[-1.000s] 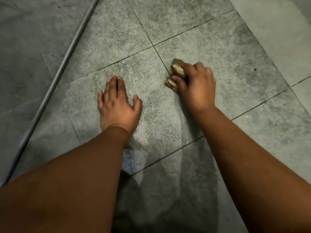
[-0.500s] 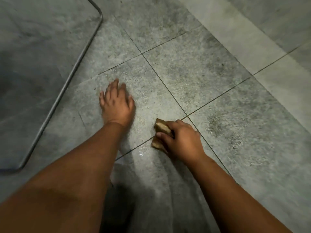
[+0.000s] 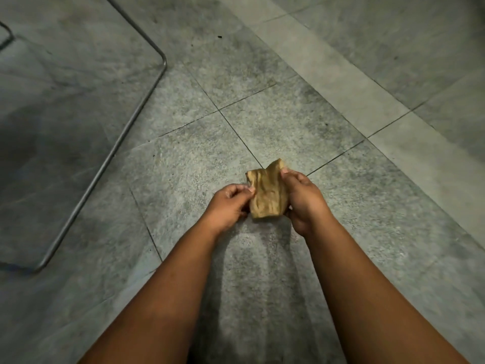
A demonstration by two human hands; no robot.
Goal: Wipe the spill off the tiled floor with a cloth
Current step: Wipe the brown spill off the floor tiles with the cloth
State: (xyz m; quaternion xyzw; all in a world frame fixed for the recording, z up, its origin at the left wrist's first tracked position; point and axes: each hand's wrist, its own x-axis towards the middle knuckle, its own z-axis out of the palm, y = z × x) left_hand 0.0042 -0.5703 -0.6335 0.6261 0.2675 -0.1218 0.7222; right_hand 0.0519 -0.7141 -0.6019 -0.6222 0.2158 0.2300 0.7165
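Note:
A folded tan cloth [image 3: 267,195] is held up above the grey tiled floor [image 3: 288,122], between both hands near the middle of the view. My left hand [image 3: 228,206] pinches its left edge with thumb and curled fingers. My right hand [image 3: 304,200] grips its right side, fingers wrapped round the edge. The tile beneath looks dull, and I cannot make out any wet sheen on it.
A bent metal tube frame [image 3: 126,127] lies on the floor to the left, with a rounded corner at the upper left. A paler strip of tile [image 3: 341,85] runs diagonally at the upper right. Dark grout lines cross the floor.
My left hand has lifted off the floor and taken hold of the cloth. My right hand has raised the cloth off the tile. The view has pulled back and upward.

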